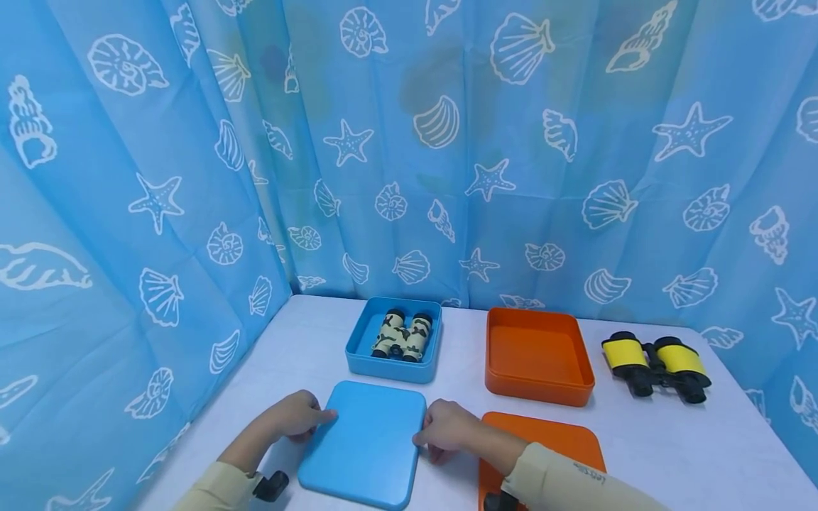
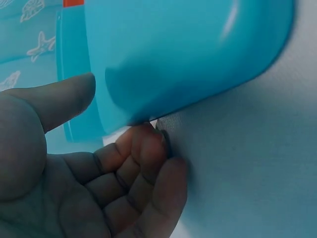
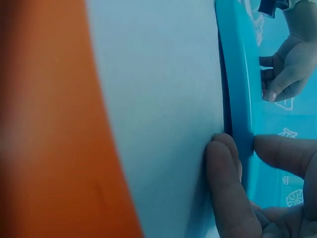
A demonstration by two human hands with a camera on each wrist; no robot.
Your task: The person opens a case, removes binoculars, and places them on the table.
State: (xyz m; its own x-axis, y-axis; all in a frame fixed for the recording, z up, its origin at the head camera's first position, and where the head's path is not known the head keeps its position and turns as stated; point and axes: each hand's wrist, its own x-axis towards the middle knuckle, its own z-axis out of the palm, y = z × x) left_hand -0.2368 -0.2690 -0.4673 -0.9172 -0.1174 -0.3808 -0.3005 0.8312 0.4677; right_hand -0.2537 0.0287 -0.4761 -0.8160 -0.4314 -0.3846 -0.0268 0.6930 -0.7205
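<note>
A square blue lid [image 1: 367, 443] with rounded corners lies near the front of the white table. My left hand [image 1: 295, 415] holds its left edge, thumb over the top and curled fingers at the rim. On the opposite edge, my right hand [image 1: 447, 429] pinches the lid between thumb and fingers; a dark gap shows beneath the rim in the right wrist view. Behind the lid stands an open blue box [image 1: 391, 367] with camouflage binoculars [image 1: 402, 336] inside. An orange lid [image 1: 556, 440] lies partly under my right forearm.
At the back right of the table [image 1: 735, 440] stands an open orange box [image 1: 540, 394]. Yellow and black binoculars [image 1: 655, 365] lie to its right. A blue curtain [image 1: 396, 142] with white shell patterns hangs around the back and sides.
</note>
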